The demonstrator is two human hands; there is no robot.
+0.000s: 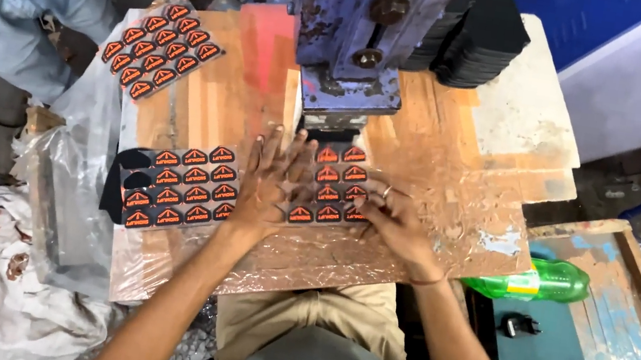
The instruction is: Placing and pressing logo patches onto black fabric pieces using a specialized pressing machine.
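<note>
- Left hand [267,185], fingers spread flat, presses on a sheet of black-and-orange badges [332,186] at the centre of the wooden bench [205,103].
- Right hand [395,221], open and gripping nothing, rests on the sheet's right edge.
- A blue press [355,33] stands just above; fingers so close beneath it could be caught.

Patch sheet [332,186] under both hands — black, rows of orange badges. Same pattern on the second sheet [180,187] and third sheet [161,49]. Press [352,24] — chipped blue, rust showing. Board [213,105] pale wood, red smear. Bottle [538,282] green. Stack [478,34] black.
</note>
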